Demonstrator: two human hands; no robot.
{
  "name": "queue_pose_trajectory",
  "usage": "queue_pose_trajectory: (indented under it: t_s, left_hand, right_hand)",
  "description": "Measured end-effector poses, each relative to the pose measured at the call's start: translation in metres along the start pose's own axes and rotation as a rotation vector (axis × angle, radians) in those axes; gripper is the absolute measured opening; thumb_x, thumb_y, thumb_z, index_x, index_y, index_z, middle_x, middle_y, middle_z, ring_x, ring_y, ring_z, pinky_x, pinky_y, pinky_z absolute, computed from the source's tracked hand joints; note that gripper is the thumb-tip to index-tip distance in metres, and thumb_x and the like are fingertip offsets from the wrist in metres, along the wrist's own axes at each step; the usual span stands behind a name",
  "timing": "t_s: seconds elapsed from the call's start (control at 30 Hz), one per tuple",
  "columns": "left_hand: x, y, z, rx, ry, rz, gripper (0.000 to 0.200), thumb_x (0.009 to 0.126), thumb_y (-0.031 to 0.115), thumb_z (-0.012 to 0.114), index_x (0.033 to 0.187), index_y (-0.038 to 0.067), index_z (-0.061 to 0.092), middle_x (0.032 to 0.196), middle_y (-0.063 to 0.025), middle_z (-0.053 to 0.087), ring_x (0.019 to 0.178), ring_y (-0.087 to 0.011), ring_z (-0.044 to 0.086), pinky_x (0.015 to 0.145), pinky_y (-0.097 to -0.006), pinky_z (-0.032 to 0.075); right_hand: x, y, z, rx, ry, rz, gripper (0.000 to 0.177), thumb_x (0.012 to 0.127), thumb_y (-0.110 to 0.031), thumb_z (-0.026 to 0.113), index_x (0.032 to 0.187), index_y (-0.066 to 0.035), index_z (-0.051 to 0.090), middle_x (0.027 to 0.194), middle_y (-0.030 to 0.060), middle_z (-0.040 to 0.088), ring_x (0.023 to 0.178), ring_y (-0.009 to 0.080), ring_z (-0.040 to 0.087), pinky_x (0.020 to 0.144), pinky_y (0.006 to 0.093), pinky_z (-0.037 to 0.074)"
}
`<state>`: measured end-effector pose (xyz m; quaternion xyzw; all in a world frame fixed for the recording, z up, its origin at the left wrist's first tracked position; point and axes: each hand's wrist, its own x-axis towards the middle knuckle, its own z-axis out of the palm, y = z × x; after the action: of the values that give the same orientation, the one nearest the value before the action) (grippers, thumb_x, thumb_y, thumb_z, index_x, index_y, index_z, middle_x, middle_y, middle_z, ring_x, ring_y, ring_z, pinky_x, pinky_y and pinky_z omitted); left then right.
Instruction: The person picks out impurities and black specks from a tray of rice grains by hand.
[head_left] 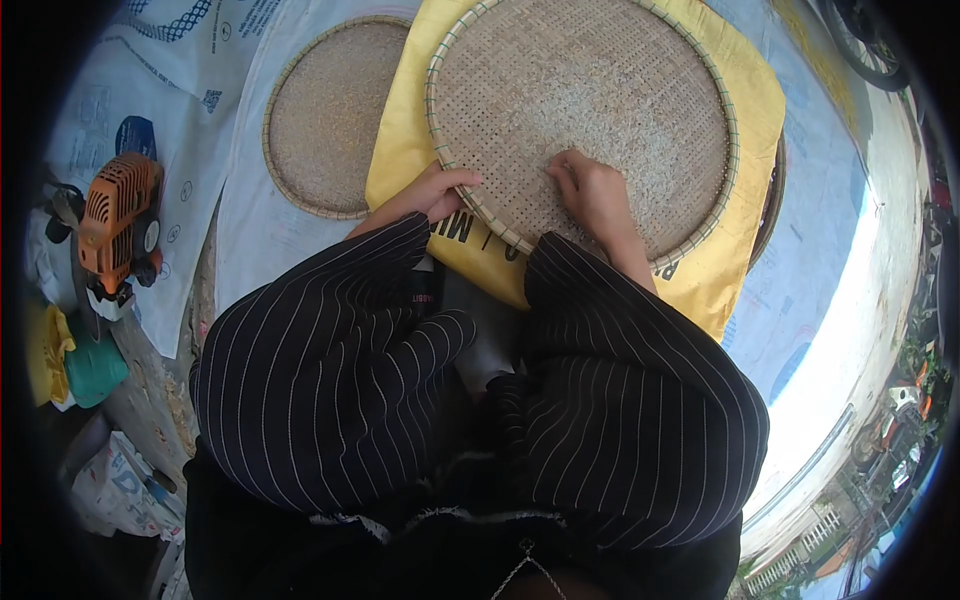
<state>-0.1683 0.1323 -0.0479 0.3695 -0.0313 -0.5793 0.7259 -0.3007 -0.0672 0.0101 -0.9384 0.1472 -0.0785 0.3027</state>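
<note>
- The orange engine (118, 225) stands at the far left on the edge of the white sheet (250, 230), well apart from both trays. Grit carried over from that side could, I judge, end up in the grain.
- The small tray (330, 120) lies flat and open on the sheet, near the left knee. A shifted knee or foot could nudge it and spill grain.
- The left hand (425, 195) is closed on the near rim of the big tray (432, 110). Lifting that rim too far would likely slide the rice (600, 110) over the far side onto the yellow sack (400, 150).
- The right hand (590, 190) rests in the rice by the near rim, fingers bunched with tips down. I cannot tell whether they pinch anything. A broad sweep here could push grains over the low rim or through the open weave.
- Small tray: round and woven, covered almost edge to edge with an even layer of pale brown grain.
- Yellow sack: it lies flat under the big tray, and its left edge overlaps the small tray's right rim. Nothing shows inside it.
- Big tray: round and woven with a green-edged rim. White rice is spread thinly over the middle and right, and bare weave shows toward the left.
</note>
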Motion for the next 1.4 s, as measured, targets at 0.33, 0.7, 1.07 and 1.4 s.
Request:
queue_pose_trajectory:
  t_s: [0.33, 0.7, 1.07, 1.4]
  left_hand:
    - [0.0, -0.002, -0.003, -0.007, 0.013, -0.011, 0.062, 0.077, 0.0, 0.058, 0.132, -0.002, 0.029, 0.125, -0.0177, 0.046, 0.111, -0.0293, 0.051, 0.09, -0.0454, 0.046]
    - [0.002, -0.003, -0.005, -0.011, 0.007, 0.001, 0.063, 0.078, 0.0, 0.057, 0.133, -0.002, 0.027, 0.126, -0.0185, 0.045, 0.113, -0.0306, 0.049, 0.092, -0.0465, 0.045]
    - [0.0, -0.001, -0.002, 0.0, 0.008, -0.003, 0.062, 0.078, 0.001, 0.058, 0.132, -0.002, 0.028, 0.126, -0.0184, 0.045, 0.113, -0.0303, 0.049, 0.091, -0.0472, 0.045]
    - [-0.001, -0.001, -0.002, 0.006, 0.026, 0.001, 0.063, 0.078, 0.001, 0.058, 0.133, -0.001, 0.027, 0.127, -0.018, 0.044, 0.114, -0.0302, 0.049, 0.093, -0.0473, 0.044]
  right_hand:
    - [-0.004, 0.003, -0.033, 2.007, -0.202, 0.242, 0.018, 0.084, -0.016, 0.044, 0.085, 0.0, 0.053, 0.066, 0.0013, 0.045, 0.049, 0.0059, 0.032, 0.044, 0.0189, 0.025]
    - [-0.003, -0.012, -0.026, 0.114, -0.104, 0.195, 0.013, 0.077, -0.018, 0.067, 0.083, -0.006, 0.065, 0.054, 0.0063, 0.054, 0.047, 0.019, 0.051, 0.049, 0.0302, 0.042]
    - [-0.007, 0.0, 0.001, 0.115, 0.01, 0.103, 0.018, 0.079, -0.023, 0.066, 0.088, -0.007, 0.065, 0.052, 0.009, 0.047, 0.047, 0.0175, 0.045, 0.05, 0.0302, 0.04]
    - [-0.013, 0.005, -0.031, 1.685, -0.145, 0.368, 0.011, 0.084, -0.014, 0.056, 0.084, -0.003, 0.055, 0.057, -0.0056, 0.038, 0.047, 0.0069, 0.03, 0.043, 0.0206, 0.025]
